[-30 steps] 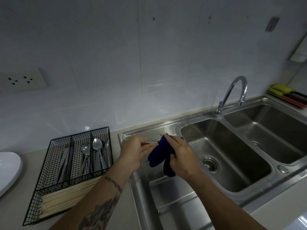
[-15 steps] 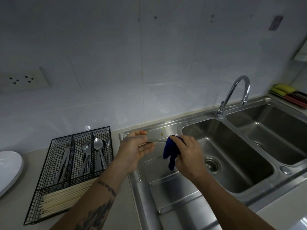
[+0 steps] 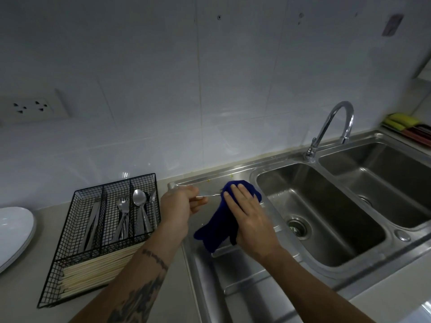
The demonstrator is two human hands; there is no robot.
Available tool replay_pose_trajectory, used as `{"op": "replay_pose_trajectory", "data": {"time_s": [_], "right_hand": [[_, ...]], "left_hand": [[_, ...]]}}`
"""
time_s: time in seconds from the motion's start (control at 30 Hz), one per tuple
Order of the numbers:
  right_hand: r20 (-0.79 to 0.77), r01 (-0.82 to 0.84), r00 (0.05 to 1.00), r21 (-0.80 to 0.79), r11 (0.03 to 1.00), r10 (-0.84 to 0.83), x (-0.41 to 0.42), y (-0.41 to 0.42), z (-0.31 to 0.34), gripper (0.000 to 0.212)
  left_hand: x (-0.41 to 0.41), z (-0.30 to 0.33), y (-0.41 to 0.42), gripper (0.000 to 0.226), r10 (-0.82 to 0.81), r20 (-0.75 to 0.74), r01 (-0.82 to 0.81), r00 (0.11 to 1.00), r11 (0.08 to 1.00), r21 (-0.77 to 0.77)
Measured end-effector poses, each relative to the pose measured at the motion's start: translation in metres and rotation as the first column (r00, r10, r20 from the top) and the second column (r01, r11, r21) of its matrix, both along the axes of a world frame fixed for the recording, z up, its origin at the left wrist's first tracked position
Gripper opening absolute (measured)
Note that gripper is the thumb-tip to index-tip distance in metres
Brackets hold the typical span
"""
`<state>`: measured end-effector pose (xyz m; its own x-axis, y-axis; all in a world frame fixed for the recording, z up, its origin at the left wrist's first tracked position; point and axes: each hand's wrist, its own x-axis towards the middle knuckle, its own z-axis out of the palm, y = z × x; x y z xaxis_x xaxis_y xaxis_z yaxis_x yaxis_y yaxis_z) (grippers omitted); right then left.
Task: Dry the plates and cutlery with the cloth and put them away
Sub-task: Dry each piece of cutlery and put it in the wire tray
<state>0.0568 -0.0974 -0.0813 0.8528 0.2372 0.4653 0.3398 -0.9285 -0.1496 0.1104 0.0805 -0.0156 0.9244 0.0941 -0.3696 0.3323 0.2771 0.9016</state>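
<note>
Holding a thin piece of cutlery (image 3: 208,195) by its handle over the drainboard just left of the sink (image 3: 319,220), the left hand (image 3: 180,206) pinches it while the right hand (image 3: 247,217) now wraps the blue cloth (image 3: 218,231) over its far end, fingers (image 3: 235,194) laid across the fold; half a second ago that cloth hung bunched from the fingertips, so drying is underway. Farther left of the sink, on the table, one wire caddy (image 3: 70,229) holds one fork, two spoons, several blurred pieces and uncounted chopsticks, beside one stack of plates (image 3: 14,231).

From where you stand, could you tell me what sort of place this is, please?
Most likely a home kitchen: a stainless double sink with a curved tap, a wire cutlery tray on the counter, and white tiled walls.
</note>
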Motion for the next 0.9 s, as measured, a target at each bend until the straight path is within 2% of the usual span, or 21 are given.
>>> {"op": "replay_pose_trajectory", "data": {"time_s": [0.1,0.23,0.3,0.43,0.53,0.63,0.7,0.77,0.83,0.9], "right_hand": [[-0.026,0.035,0.999,-0.012,0.999,-0.036,-0.003,-0.002,-0.004,0.1],[0.048,-0.076,0.996,0.003,0.997,0.076,0.0,0.023,0.008,0.088],[0.043,-0.117,0.992,-0.017,0.993,0.117,0.005,0.023,0.01,0.091],[-0.004,-0.104,0.995,0.063,0.993,0.105,0.011,0.008,0.004,0.091],[-0.006,-0.12,0.993,0.074,0.99,0.121,0.016,0.022,0.008,0.082],[0.011,-0.221,0.975,0.035,0.975,0.221,0.023,0.047,0.012,0.078],[-0.014,-0.238,0.971,0.022,0.971,0.239,0.028,0.05,0.011,0.086],[-0.063,-0.186,0.98,0.073,0.98,0.19,0.035,0.043,0.008,0.089],[-0.088,-0.146,0.984,0.128,0.981,0.158,0.04,0.037,0.003,0.084],[-0.089,-0.185,0.976,0.146,0.972,0.199,0.047,0.044,0.005,0.077]], "left_hand": [[0.0,-0.01,0.012,0.014,0.006,-0.046,-0.006,0.999,1.0,-0.001],[-0.004,-0.009,0.011,0.009,-0.045,-0.062,0.041,0.997,0.997,-0.066],[-0.004,-0.007,0.014,0.008,-0.053,-0.057,0.049,0.997,0.996,-0.074],[-0.004,-0.01,0.033,0.012,-0.019,-0.048,0.015,0.999,0.997,-0.075],[-0.006,-0.016,0.035,0.01,0.01,-0.066,-0.021,0.998,0.986,-0.165],[-0.007,-0.021,0.029,0.018,0.039,-0.071,-0.054,0.997,0.973,-0.226],[-0.006,-0.021,0.032,0.019,0.111,-0.071,-0.125,0.991,0.96,-0.25],[-0.004,-0.021,0.046,0.014,0.23,-0.076,-0.242,0.97,0.939,-0.246],[0.0,-0.021,0.069,0.015,0.323,-0.07,-0.331,0.944,0.917,-0.224],[0.008,-0.022,0.098,0.016,0.384,-0.072,-0.39,0.921,0.895,-0.216]]}}
